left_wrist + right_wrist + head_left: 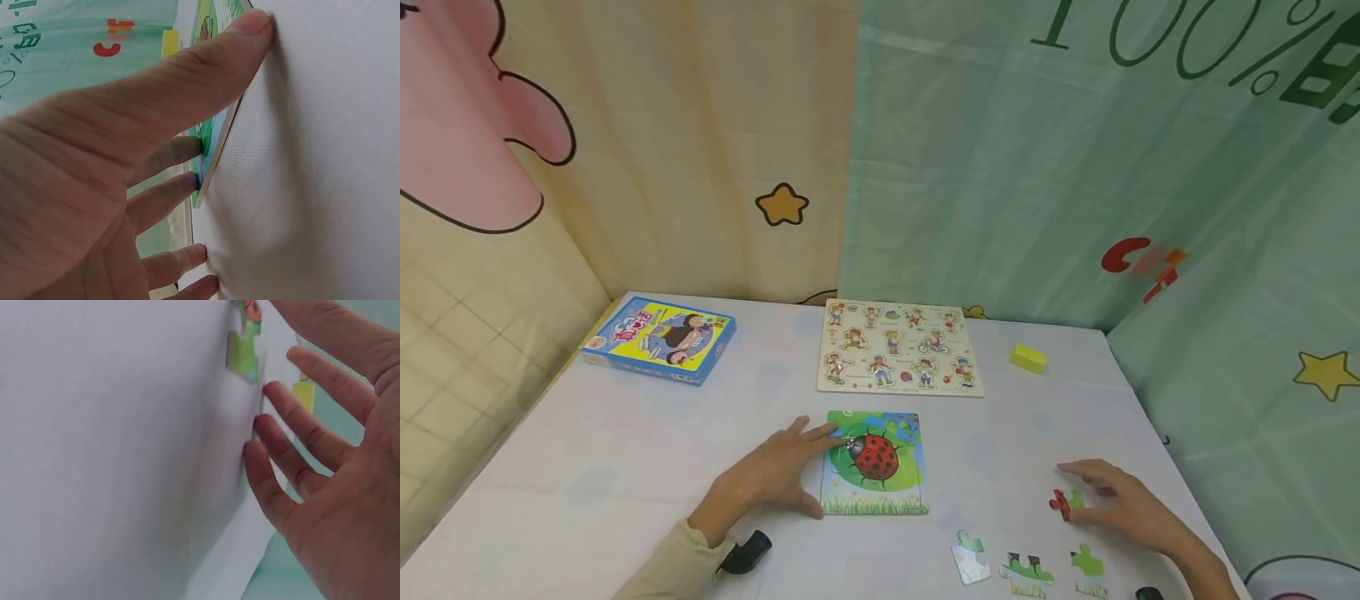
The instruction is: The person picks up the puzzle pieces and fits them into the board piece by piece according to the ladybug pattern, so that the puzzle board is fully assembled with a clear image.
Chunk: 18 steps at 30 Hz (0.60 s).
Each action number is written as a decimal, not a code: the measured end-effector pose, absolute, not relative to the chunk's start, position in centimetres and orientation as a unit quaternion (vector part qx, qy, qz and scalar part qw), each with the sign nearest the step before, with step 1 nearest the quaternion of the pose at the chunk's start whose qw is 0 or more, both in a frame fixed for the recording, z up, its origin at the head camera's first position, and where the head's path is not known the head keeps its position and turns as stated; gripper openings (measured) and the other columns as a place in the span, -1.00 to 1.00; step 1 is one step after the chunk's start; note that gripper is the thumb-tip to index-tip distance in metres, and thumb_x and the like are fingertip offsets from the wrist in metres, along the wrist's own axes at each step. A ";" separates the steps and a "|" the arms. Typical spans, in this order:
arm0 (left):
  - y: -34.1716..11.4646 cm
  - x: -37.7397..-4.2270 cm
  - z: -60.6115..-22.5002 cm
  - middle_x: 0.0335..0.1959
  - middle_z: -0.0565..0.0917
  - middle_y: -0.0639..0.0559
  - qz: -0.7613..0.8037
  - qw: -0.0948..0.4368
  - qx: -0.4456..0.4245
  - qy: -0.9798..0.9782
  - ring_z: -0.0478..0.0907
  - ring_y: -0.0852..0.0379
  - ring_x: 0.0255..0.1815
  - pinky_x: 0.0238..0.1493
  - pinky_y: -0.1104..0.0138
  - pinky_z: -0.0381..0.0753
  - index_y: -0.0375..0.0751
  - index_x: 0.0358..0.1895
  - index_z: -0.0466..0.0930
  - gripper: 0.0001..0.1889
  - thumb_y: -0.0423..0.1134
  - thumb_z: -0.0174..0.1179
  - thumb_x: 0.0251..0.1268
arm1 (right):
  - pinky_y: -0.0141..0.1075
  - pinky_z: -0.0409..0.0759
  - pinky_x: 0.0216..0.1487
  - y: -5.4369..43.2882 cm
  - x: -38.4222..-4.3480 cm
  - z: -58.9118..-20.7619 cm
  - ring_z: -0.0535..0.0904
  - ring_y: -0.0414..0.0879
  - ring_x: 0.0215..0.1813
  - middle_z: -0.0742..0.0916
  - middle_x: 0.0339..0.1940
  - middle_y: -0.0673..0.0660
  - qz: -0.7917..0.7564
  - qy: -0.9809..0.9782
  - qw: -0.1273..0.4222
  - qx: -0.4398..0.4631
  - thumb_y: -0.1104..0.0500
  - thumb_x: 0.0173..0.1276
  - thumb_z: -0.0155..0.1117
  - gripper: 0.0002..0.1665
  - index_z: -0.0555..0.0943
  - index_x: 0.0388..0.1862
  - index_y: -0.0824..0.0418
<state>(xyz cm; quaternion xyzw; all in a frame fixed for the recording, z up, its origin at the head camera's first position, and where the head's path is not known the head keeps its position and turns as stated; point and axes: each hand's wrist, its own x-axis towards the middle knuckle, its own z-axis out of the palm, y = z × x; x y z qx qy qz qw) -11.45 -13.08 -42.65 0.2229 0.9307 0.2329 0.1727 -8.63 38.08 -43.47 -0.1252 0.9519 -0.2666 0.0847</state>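
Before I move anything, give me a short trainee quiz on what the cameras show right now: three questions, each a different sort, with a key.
1. Choose: the left hand touches which thing? a) the flat blue-and-yellow box; b) the square board with a red ladybug; c) the white-and-green jigsaw piece.
2. True or false: in the head view, the small yellow rectangular block lies to the right of the cream board printed with children.
3. Fill in: the small red-and-green jigsaw piece is nearest the ___ hand.

Key: 1. b; 2. true; 3. right.
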 end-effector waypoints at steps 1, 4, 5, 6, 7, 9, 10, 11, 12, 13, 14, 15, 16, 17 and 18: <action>-13.1 -11.5 -42.7 0.58 0.25 0.10 0.233 0.173 0.222 0.931 -0.02 -0.33 0.62 0.53 -0.22 0.08 0.09 0.44 0.41 -0.02 0.03 0.63 -0.21 | -0.34 0.59 0.04 38.3 -8.7 -43.6 0.51 -0.35 0.16 0.61 0.26 0.13 -0.278 0.948 0.093 -0.125 -0.13 0.14 0.53 -0.30 0.60 0.27 0.01; -13.2 -11.5 -42.8 0.59 0.24 0.11 0.233 0.176 0.221 0.931 -0.04 -0.32 0.62 0.53 -0.22 0.07 0.10 0.45 0.40 -0.02 0.03 0.63 -0.21 | -0.41 0.53 0.03 38.7 -8.9 -43.9 0.41 -0.46 0.14 0.57 0.24 0.11 -0.296 0.939 0.110 -0.136 -0.08 0.16 0.53 -0.35 0.62 0.25 0.00; -13.2 -11.5 -42.8 0.59 0.24 0.11 0.234 0.176 0.221 0.930 -0.04 -0.32 0.62 0.53 -0.22 0.07 0.09 0.45 0.39 -0.02 0.03 0.63 -0.21 | -0.45 0.50 0.03 38.7 -9.0 -44.1 0.39 -0.49 0.13 0.56 0.22 0.10 -0.301 0.936 0.113 -0.143 -0.06 0.17 0.53 -0.38 0.63 0.23 0.00; -13.2 -11.5 -42.8 0.59 0.23 0.11 0.235 0.176 0.221 0.930 -0.04 -0.32 0.62 0.53 -0.22 0.07 0.10 0.45 0.39 -0.02 0.03 0.63 -0.20 | -0.48 0.47 0.02 38.7 -9.0 -44.2 0.37 -0.50 0.13 0.57 0.19 0.08 -0.307 0.933 0.110 -0.154 -0.03 0.16 0.53 -0.40 0.64 0.20 0.00; -13.2 -11.5 -42.8 0.59 0.23 0.11 0.235 0.176 0.222 0.930 -0.04 -0.32 0.62 0.53 -0.22 0.06 0.09 0.46 0.39 -0.01 0.02 0.62 -0.20 | -0.51 0.46 0.02 38.8 -8.9 -44.3 0.38 -0.50 0.12 0.58 0.15 0.07 -0.310 0.930 0.103 -0.169 0.00 0.16 0.54 -0.43 0.66 0.18 0.01; -13.2 -11.5 -42.8 0.59 0.24 0.10 0.236 0.177 0.222 0.929 -0.05 -0.32 0.62 0.54 -0.21 0.06 0.08 0.46 0.39 -0.02 0.02 0.62 -0.19 | -0.58 0.43 0.01 38.8 -8.8 -44.5 0.41 -0.48 0.09 0.61 0.07 0.05 -0.315 0.923 0.081 -0.204 0.06 0.15 0.54 -0.50 0.68 0.11 0.04; -13.1 -11.5 -42.7 0.59 0.24 0.10 0.237 0.178 0.221 0.929 -0.05 -0.31 0.63 0.54 -0.21 0.06 0.08 0.46 0.39 -0.02 0.01 0.63 -0.19 | -0.60 0.43 0.01 38.7 -8.7 -44.6 0.43 -0.46 0.08 0.63 0.04 0.03 -0.318 0.920 0.070 -0.219 0.09 0.15 0.55 -0.52 0.69 0.08 0.06; -13.1 -11.5 -42.6 0.59 0.24 0.10 0.237 0.179 0.220 0.929 -0.05 -0.31 0.63 0.54 -0.21 0.06 0.08 0.46 0.39 -0.02 0.01 0.62 -0.19 | -0.62 0.42 0.01 38.7 -8.7 -44.7 0.47 -0.44 0.06 0.65 0.01 0.01 -0.318 0.917 0.059 -0.233 0.11 0.15 0.55 -0.54 0.69 0.06 0.06; -13.1 -11.5 -42.6 0.59 0.24 0.11 0.236 0.179 0.219 0.930 -0.05 -0.31 0.63 0.54 -0.21 0.06 0.08 0.46 0.39 -0.02 0.01 0.63 -0.19 | -0.64 0.43 0.01 38.6 -8.7 -44.8 0.50 -0.41 0.05 0.67 -0.02 -0.02 -0.316 0.916 0.048 -0.244 0.12 0.15 0.55 -0.56 0.69 0.04 0.07; -13.1 -11.4 -42.5 0.59 0.23 0.11 0.236 0.180 0.217 0.930 -0.06 -0.30 0.63 0.54 -0.21 0.05 0.08 0.46 0.39 -0.02 0.00 0.62 -0.18 | -0.64 0.43 0.01 38.5 -8.8 -44.8 0.52 -0.39 0.03 0.69 -0.04 -0.05 -0.313 0.915 0.045 -0.249 0.12 0.16 0.54 -0.57 0.69 0.03 0.07; -13.1 -11.4 -42.4 0.59 0.23 0.11 0.236 0.182 0.216 0.930 -0.06 -0.30 0.63 0.54 -0.21 0.05 0.09 0.46 0.39 -0.03 0.00 0.62 -0.18 | -0.65 0.43 0.01 38.4 -8.9 -44.8 0.53 -0.38 0.02 0.70 -0.05 -0.07 -0.308 0.917 0.042 -0.250 0.11 0.16 0.54 -0.58 0.69 0.02 0.06; -13.1 -11.3 -42.3 0.59 0.23 0.11 0.237 0.183 0.215 0.930 -0.07 -0.30 0.63 0.54 -0.21 0.05 0.09 0.46 0.38 -0.03 -0.01 0.62 -0.17 | -0.64 0.44 0.02 38.3 -9.0 -44.7 0.54 -0.38 0.02 0.71 -0.05 -0.09 -0.304 0.919 0.044 -0.247 0.09 0.17 0.54 -0.58 0.68 0.03 0.05; -13.1 -11.3 -42.2 0.59 0.23 0.11 0.238 0.184 0.213 0.930 -0.07 -0.30 0.63 0.54 -0.21 0.05 0.09 0.46 0.39 -0.03 -0.01 0.62 -0.17 | -0.62 0.46 0.02 38.2 -9.1 -44.6 0.55 -0.38 0.01 0.71 -0.05 -0.10 -0.300 0.922 0.047 -0.242 0.07 0.17 0.54 -0.58 0.68 0.03 0.04; -13.1 -11.3 -42.2 0.59 0.23 0.11 0.238 0.184 0.213 0.930 -0.07 -0.30 0.63 0.54 -0.20 0.05 0.08 0.46 0.39 -0.03 -0.01 0.62 -0.16 | -0.61 0.48 0.02 38.0 -9.2 -44.6 0.56 -0.38 0.01 0.72 -0.04 -0.10 -0.296 0.924 0.049 -0.237 0.05 0.17 0.55 -0.57 0.68 0.02 0.02; -13.1 -11.2 -42.2 0.59 0.22 0.11 0.239 0.185 0.212 0.929 -0.07 -0.29 0.63 0.55 -0.20 0.04 0.09 0.46 0.39 -0.04 -0.02 0.62 -0.16 | -0.58 0.50 0.02 37.7 -9.3 -44.5 0.56 -0.37 0.01 0.72 -0.04 -0.10 -0.293 0.926 0.051 -0.232 0.03 0.17 0.55 -0.57 0.67 0.02 0.01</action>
